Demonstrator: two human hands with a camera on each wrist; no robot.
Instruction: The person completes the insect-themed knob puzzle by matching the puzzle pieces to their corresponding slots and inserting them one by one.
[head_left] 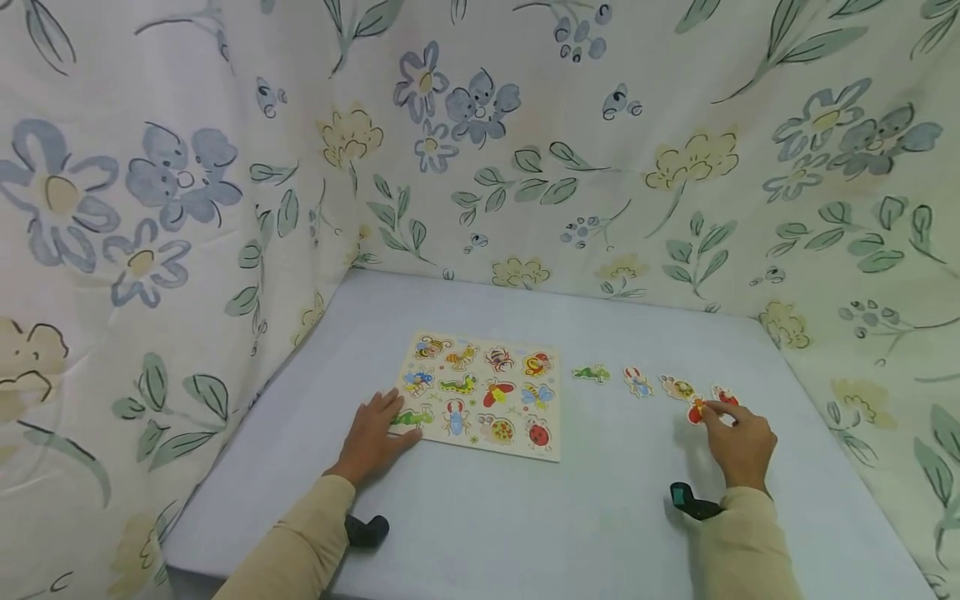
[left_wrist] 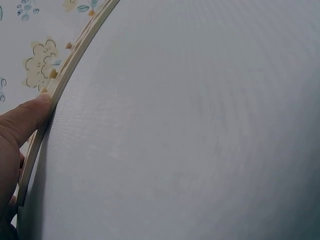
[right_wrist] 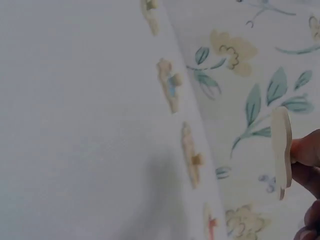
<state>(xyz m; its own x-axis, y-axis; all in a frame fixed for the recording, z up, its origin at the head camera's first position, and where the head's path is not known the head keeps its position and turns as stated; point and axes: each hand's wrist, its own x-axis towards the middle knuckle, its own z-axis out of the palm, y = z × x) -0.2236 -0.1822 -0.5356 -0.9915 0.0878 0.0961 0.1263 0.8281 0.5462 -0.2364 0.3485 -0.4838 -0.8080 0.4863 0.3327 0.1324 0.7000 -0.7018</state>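
Observation:
My right hand pinches a small red-and-yellow insect-shaped puzzle piece between thumb and fingertips. The right wrist view shows its pale wooden underside, held up off the table. With fingers spread, my left hand rests on the near left corner of a wooden insect puzzle board, its thumb at the board's edge. To the right of the board, other pieces lie in a row: a green grasshopper, a blue beetle, a spotted snail-like piece and a red ladybug.
The board and pieces lie on a pale table. Floral curtains hang behind it and along both sides. A black wrist mount sticks out beside the left sleeve, another wrist mount beside the right sleeve.

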